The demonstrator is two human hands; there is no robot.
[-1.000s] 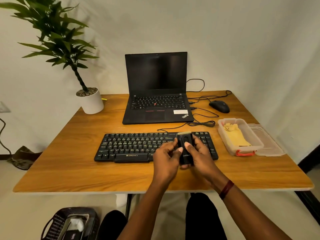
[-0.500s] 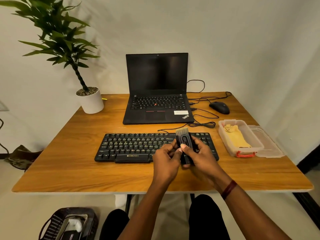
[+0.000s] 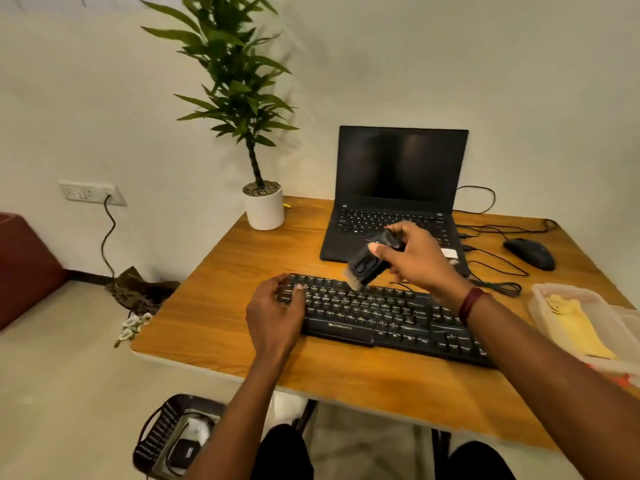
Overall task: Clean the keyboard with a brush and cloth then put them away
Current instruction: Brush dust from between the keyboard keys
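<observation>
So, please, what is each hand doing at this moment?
Left hand: open, resting flat on the left end of the black wired keyboard.
Right hand: closed on the small black plastic brush.

A wood-grain table [image 3: 221, 306] with a soft sheen is seen. The keyboard [image 3: 381, 313] and brush [image 3: 363, 266] are of matt black plastic. At three o'clock, yellow cloth [image 3: 575, 327] is held in a translucent plastic box [image 3: 540, 299].

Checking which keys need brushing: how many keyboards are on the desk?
2. The separate black keyboard lies at the front of the desk; the laptop behind it has its own built-in one, partly hidden by the right hand.
</observation>
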